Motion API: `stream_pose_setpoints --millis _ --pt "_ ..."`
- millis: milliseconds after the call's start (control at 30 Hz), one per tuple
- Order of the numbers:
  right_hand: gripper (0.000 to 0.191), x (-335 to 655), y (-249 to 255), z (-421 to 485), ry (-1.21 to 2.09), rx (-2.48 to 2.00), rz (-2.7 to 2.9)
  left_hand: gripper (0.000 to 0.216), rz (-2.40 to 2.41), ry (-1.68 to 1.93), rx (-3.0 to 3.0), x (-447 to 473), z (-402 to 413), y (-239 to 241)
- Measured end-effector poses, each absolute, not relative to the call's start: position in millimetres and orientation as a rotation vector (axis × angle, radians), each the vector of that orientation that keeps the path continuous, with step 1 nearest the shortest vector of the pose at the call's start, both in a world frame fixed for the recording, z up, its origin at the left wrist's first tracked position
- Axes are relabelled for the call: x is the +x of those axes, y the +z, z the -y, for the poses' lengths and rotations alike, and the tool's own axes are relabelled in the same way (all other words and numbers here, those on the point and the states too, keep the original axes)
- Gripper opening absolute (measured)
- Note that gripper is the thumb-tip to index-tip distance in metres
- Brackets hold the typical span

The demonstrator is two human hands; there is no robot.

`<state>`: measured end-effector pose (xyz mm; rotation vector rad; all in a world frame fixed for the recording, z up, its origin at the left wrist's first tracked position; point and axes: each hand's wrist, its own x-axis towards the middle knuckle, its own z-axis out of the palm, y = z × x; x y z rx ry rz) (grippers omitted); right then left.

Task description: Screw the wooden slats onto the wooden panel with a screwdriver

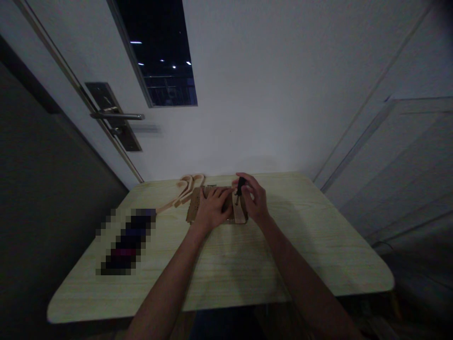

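Flat pale wooden strip (239,215) lies on a brown cardboard-like slab (193,208), toward its right end, mid-desk, long side running roughly away from the wearer. Slab sits on the pale wood-grain rounded-corner desk (311,255), nearer the far edge than the near one. Right hand (257,203): grip closed, thumb and fingers around a small black stubby piece (241,183), held above the strip's far end. Thin dark shape (237,198) shows on the strip just below that piece; too small to tell whether it's a mark or part of the tool. Left hand (213,208): grip relaxed, palm down on the slab, fingers spread, nothing clutched. Its fingertips and thumb are close to the strip's left edge; contact there, can't tell. Both forearms come in over the near desk edge. Pale wooden hook-shaped pieces (165,207) lie up-left of the slab, curved ends near the far edge, overlapping in view. Pixelated dark area (127,243) on the left part of the desk, content unreadable. Behind: white door (247,94) with a silver metal lever handle (122,115) and a dark narrow window (163,47), small lights visible in it.
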<state>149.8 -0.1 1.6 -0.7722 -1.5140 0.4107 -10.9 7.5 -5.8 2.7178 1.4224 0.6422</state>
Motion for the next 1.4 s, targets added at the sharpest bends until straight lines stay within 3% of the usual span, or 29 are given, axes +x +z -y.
stream_pose_setpoints --millis 300,567,1400 --pt "0.032 149 -4 -7 0.235 -0.932 1.484 0.046 -1.452 0.625 2.724 -11 -8 -7" --pt "0.037 148 -5 -4 0.440 -0.805 1.551 0.050 -1.443 0.607 2.697 -10 -7 -4" --pt "0.030 151 -2 -5 0.185 -0.914 1.558 0.047 -1.436 0.616 2.721 -12 -8 -5"
